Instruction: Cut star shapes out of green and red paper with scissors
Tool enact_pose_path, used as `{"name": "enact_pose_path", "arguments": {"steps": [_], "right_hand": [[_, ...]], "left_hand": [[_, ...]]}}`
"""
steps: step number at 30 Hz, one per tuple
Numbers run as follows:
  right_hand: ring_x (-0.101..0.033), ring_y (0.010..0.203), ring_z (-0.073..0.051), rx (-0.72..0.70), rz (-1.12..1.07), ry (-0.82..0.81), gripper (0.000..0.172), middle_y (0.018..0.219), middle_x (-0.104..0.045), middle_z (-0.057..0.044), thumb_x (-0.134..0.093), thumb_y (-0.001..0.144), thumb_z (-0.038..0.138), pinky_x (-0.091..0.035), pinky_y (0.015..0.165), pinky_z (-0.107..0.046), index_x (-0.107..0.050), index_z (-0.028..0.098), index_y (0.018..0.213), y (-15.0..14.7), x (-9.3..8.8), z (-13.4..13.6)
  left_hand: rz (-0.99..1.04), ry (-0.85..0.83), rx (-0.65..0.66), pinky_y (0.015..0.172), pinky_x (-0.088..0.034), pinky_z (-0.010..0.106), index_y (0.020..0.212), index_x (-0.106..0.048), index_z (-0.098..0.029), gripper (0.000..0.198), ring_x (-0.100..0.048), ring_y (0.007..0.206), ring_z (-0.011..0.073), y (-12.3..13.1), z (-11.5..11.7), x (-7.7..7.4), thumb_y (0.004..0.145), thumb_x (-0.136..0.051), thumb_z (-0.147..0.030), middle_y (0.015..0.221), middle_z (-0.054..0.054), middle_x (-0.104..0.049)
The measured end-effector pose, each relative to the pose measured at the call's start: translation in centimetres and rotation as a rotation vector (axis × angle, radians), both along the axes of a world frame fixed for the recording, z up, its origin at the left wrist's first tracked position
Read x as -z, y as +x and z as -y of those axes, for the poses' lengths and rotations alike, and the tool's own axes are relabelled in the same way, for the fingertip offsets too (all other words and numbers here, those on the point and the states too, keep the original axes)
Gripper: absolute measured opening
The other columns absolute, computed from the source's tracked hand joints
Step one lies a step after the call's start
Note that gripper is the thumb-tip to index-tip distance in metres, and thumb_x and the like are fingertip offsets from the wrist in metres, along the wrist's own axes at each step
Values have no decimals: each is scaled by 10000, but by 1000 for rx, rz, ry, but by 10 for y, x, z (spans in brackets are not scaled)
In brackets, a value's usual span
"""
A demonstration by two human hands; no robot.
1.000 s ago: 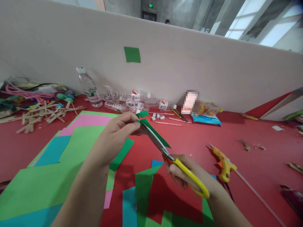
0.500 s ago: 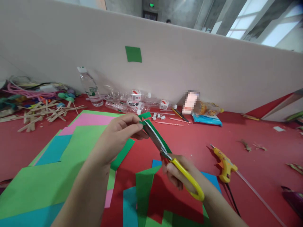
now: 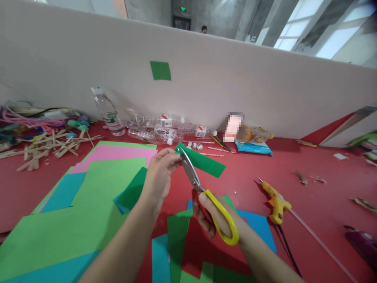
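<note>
Pinching green strip [image 3: 207, 161] at its L end, our L hand [image 3: 160, 169] prob. steadies it vs. scissors [image 3: 198, 186]; our R hand [image 3: 216, 215] curls fingers round the handles [image 3: 235, 230]. We note strip mid-scene over red table [image 3: 243, 177], R end free, w/ open room R toward glue gun [image 3: 277, 202].

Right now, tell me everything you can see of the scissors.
The scissors have shiny metallic blades, seemingly almost shut, and a yellow and red plastic-looking handle, partly hidden by the right hand gripping it. Held above the red table, they point forward and leftward, tips beside the left hand, overlapping one end of a green strip; contact is unclear.
</note>
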State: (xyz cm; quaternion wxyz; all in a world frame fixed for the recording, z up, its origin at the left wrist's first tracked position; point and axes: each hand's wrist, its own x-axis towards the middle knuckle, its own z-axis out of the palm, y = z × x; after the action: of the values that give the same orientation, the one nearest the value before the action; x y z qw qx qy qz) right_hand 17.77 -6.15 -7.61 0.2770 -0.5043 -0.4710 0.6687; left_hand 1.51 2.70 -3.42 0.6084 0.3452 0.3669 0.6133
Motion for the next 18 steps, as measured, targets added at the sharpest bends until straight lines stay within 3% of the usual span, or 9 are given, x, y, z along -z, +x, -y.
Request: {"name": "enact_pose_path", "arguments": {"steps": [8,18], "right_hand": [[-414,347,-72,45,-58,26,750,462,-494,81,-526,743,948,-362,347,-167,-557,201,804,-4,-10,3],[-409,291,-72,54,-76,-30,766,417,-503,76,-470,759,963,-378,322,-168,-572,204,774,-8,7,3]], "left_hand": [[56,60,-86,763,-537,248,677,-644,-200,126,-646,720,115,9,8,4,738,-754,-195,702,-29,-670],[106,13,-123,581,-474,217,554,-563,-191,192,-544,548,92,20,5,18,595,-750,-178,548,-58,-530]]}}
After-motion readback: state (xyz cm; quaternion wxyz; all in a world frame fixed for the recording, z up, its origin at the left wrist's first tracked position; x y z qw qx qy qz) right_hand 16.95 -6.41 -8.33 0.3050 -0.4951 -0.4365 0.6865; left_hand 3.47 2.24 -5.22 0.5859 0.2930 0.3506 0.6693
